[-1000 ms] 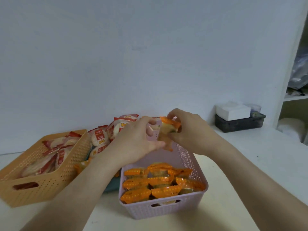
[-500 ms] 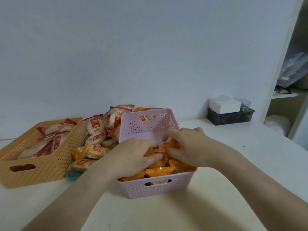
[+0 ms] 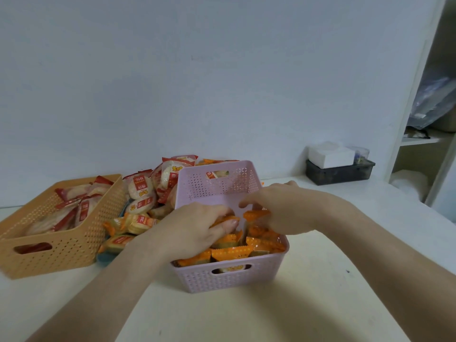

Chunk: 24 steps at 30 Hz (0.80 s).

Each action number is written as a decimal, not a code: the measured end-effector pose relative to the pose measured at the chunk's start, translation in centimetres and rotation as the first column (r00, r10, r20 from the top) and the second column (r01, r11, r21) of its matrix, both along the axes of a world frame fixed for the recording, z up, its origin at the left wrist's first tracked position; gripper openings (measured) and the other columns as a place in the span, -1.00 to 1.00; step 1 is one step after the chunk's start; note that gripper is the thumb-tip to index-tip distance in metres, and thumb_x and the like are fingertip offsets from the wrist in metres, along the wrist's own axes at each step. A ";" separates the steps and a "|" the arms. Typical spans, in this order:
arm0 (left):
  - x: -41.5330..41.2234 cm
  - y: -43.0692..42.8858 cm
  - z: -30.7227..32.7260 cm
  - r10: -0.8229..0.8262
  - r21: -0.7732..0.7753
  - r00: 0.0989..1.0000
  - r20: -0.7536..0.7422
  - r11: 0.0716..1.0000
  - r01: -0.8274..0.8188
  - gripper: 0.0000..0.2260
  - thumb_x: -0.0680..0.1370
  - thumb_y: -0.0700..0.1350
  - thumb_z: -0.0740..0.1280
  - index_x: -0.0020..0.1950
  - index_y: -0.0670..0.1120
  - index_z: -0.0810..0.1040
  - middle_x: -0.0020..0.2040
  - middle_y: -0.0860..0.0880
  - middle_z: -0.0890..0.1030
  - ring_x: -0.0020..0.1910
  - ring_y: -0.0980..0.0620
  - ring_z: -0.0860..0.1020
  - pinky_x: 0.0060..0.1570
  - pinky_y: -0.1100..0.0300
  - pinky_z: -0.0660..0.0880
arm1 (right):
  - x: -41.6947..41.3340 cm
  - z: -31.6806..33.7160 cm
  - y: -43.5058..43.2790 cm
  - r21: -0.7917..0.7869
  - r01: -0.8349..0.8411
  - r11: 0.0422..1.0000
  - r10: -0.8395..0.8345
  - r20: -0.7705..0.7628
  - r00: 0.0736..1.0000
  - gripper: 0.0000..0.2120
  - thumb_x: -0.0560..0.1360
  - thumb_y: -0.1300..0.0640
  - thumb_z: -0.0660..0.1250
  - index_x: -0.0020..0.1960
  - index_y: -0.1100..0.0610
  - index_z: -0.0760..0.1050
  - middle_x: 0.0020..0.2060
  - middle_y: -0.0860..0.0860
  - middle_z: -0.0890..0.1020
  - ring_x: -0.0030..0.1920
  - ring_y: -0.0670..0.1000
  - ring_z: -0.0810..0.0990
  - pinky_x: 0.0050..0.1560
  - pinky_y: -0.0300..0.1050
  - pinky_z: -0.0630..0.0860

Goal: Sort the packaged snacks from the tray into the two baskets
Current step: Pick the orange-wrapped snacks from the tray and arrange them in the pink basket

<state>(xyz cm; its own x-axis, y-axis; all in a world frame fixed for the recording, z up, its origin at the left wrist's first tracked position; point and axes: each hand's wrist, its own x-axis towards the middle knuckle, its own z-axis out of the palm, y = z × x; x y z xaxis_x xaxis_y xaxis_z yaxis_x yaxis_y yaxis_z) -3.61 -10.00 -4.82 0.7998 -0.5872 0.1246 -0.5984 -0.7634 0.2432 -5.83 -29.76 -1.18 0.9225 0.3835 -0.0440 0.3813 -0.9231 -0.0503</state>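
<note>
Lilac plastic, perforated, made up the basket (image 3: 229, 277) I took as my landmark in the head view, and both hands were down inside it. The left hand (image 3: 197, 230) had its fingers and thumb curled round one of the orange packets (image 3: 229, 254). I judged it was pressing that packet into the layer so the stack would lie flat. The right hand (image 3: 278, 211) hung over the basket's right half with its fingers bent down among the packets. Their tips were hidden, so I could not tell whether it gripped anything.

Left of the lilac basket, and touching its side, the unsorted red-and-white packets (image 3: 140, 191) lay heaped with a few orange ones on the tray (image 3: 103, 259), of which only a bluish edge showed. Further left, the orange basket (image 3: 61, 245) held red-and-white packets only, so the sorting seemed to go by wrapper colour, with plenty left to move.

Everything sat on a pale tabletop (image 3: 246, 317) against a plain light wall. Behind and to the right of the lilac basket stood a dark box (image 3: 338, 172) with a white pack (image 3: 330, 154) on top, and beyond it a white shelf unit (image 3: 419, 139).
</note>
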 end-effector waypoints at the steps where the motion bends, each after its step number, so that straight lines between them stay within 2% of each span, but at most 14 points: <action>1: -0.2 0.0 0.1 -0.004 -0.025 1.000 0.001 1.000 0.004 -0.66 0.58 0.26 0.07 0.16 0.15 0.52 -0.10 0.16 0.62 -0.17 0.20 0.55 -0.16 0.15 0.52 | 0.0 -0.1 0.0 0.008 0.003 1.000 -0.003 0.001 1.000 -0.70 0.59 0.09 0.16 0.31 -0.07 0.39 0.18 -0.07 0.57 0.22 0.05 0.46 0.24 0.13 0.26; 3: -0.6 0.2 0.4 0.004 -0.084 0.999 0.033 0.996 -0.001 -0.63 0.57 0.26 0.07 0.17 0.14 0.53 -0.07 0.20 0.61 -0.15 0.25 0.54 -0.15 0.23 0.50 | -0.1 -0.4 0.0 0.002 0.016 1.000 -0.016 -0.006 1.000 -0.73 0.60 -0.01 0.13 0.27 -0.05 0.42 0.15 -0.07 0.58 0.17 0.04 0.48 0.23 0.11 0.25; 5: -0.8 0.8 0.5 0.053 -0.156 0.989 0.141 0.987 -0.030 -0.72 0.61 0.18 0.13 0.15 0.14 0.56 -0.02 0.20 0.62 -0.05 0.25 0.53 -0.07 0.22 0.50 | -0.2 -0.8 -0.2 0.022 0.016 1.000 -0.016 0.004 1.000 -0.72 0.59 -0.11 0.14 0.19 -0.03 0.48 0.10 -0.06 0.58 0.16 0.03 0.46 0.23 0.13 0.29; 7: -1.0 2.0 0.3 0.194 -0.244 0.932 0.305 0.962 -0.121 -0.78 0.60 0.04 0.21 0.19 0.10 0.57 0.10 0.17 0.60 0.10 0.18 0.47 0.08 0.21 0.43 | -0.3 -1.0 -0.3 0.152 -0.008 0.988 -0.003 0.068 0.998 -0.68 0.57 -0.15 0.19 0.24 -0.07 0.50 0.21 -0.08 0.54 0.27 0.00 0.41 0.27 0.09 0.32; 8: -1.0 2.7 0.1 0.287 -0.283 0.899 0.331 0.939 -0.196 -0.75 0.59 -0.01 0.23 0.25 0.07 0.54 0.16 0.13 0.57 0.17 0.13 0.43 0.15 0.18 0.40 | -0.4 -1.1 -0.5 0.259 -0.010 0.966 -0.021 0.115 0.993 -0.66 0.57 -0.12 0.22 0.31 -0.07 0.47 0.28 -0.08 0.51 0.31 -0.02 0.39 0.31 0.00 0.32; 10: -1.1 3.9 -0.5 0.438 -0.327 0.863 0.252 0.878 -0.350 -0.68 0.60 -0.01 0.21 0.36 0.04 0.43 0.24 0.12 0.49 0.24 0.06 0.41 0.20 0.13 0.37 | -0.2 -1.5 -0.9 0.478 0.036 0.878 -0.129 0.162 0.978 -0.59 0.59 -0.06 0.22 0.42 -0.03 0.37 0.36 -0.04 0.47 0.34 -0.02 0.41 0.28 -0.18 0.30; 11: -1.1 4.3 -0.9 0.458 -0.330 0.876 0.150 0.859 -0.392 -0.65 0.61 0.00 0.19 0.40 0.05 0.37 0.23 0.16 0.46 0.25 0.06 0.44 0.20 0.13 0.39 | 0.0 -1.8 -1.2 0.567 0.091 0.819 -0.192 0.121 0.974 -0.57 0.60 -0.05 0.21 0.45 -0.02 0.33 0.36 -0.01 0.47 0.31 0.00 0.45 0.26 -0.17 0.35; 13: -1.2 4.8 -1.7 0.369 -0.391 0.919 -0.141 0.832 -0.394 -0.64 0.62 0.03 0.17 0.43 0.12 0.32 0.22 0.26 0.45 0.24 0.10 0.50 0.24 0.03 0.46 | 0.2 -2.5 -1.4 0.684 0.185 0.706 -0.224 -0.032 0.974 -0.61 0.61 -0.03 0.18 0.43 -0.05 0.31 0.29 0.01 0.52 0.20 0.00 0.53 0.24 -0.02 0.48; 14: -1.3 4.9 -1.9 0.310 -0.444 0.922 -0.233 0.809 -0.384 -0.64 0.62 0.03 0.17 0.42 0.16 0.33 0.24 0.27 0.49 0.23 0.13 0.52 0.24 -0.03 0.48 | 0.2 -2.9 -1.3 0.707 0.208 0.676 -0.202 -0.094 0.975 -0.66 0.62 0.00 0.18 0.38 -0.11 0.32 0.24 -0.02 0.54 0.15 -0.02 0.56 0.20 0.02 0.52; 16: -1.7 5.0 -2.2 0.283 -0.481 0.923 -0.261 0.791 -0.378 -0.66 0.61 -0.01 0.18 0.39 0.20 0.35 0.22 0.22 0.57 0.18 0.16 0.56 0.18 -0.06 0.53 | 0.3 -3.4 -1.1 0.702 0.220 0.677 -0.181 -0.132 0.975 -0.71 0.62 0.04 0.17 0.31 -0.19 0.32 0.13 -0.06 0.61 0.05 -0.05 0.62 0.12 0.01 0.58; 18: -1.9 4.8 -2.2 0.283 -0.498 0.924 -0.258 0.780 -0.379 -0.69 0.59 -0.01 0.19 0.33 0.20 0.39 0.16 0.22 0.60 0.11 0.17 0.59 0.11 -0.04 0.56 | 0.3 -3.3 -1.3 0.657 0.249 0.712 -0.235 -0.112 0.966 -0.69 0.61 0.04 0.17 0.34 -0.13 0.34 0.08 -0.04 0.63 0.00 -0.02 0.64 0.06 0.01 0.60; 20: -2.5 4.7 -1.8 0.278 -0.504 0.919 -0.280 0.772 -0.388 -0.77 0.60 0.00 0.21 0.23 0.25 0.40 0.08 0.25 0.61 0.04 0.21 0.61 0.06 0.01 0.59 | 0.3 -2.8 -1.3 0.564 0.300 0.769 -0.299 -0.098 0.949 -0.64 0.59 0.04 0.19 0.38 -0.06 0.34 0.12 0.01 0.63 0.03 0.04 0.63 0.07 0.06 0.58; 22: -2.6 5.1 -1.3 0.304 -0.511 0.907 -0.291 0.753 -0.416 -0.82 0.62 0.01 0.21 0.17 0.27 0.38 0.03 0.28 0.57 0.01 0.22 0.59 0.02 0.06 0.60 | 0.2 -1.8 -0.9 0.405 0.349 0.845 -0.383 0.003 0.924 -0.59 0.58 -0.03 0.19 0.40 -0.03 0.32 0.18 0.02 0.61 0.13 0.08 0.59 0.11 0.08 0.55; 24: -2.2 6.4 -0.6 0.415 -0.496 0.888 -0.197 0.739 -0.456 -0.76 0.62 0.00 0.22 0.28 0.20 0.42 0.10 0.24 0.55 0.05 0.21 0.55 0.05 0.13 0.55 | -0.3 -0.2 0.4 0.332 0.320 0.887 -0.386 0.157 0.909 -0.58 0.58 -0.08 0.19 0.40 -0.02 0.31 0.23 0.02 0.58 0.20 0.09 0.55 0.12 0.05 0.53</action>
<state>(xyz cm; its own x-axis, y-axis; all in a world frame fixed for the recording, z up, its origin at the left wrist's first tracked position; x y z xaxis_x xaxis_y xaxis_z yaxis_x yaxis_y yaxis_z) -5.79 -3.59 -5.46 0.9705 -0.0357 0.2386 -0.1978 -0.6839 0.7022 -6.09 -29.36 -1.34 0.9729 -0.0050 0.2312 0.0647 -0.9539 -0.2931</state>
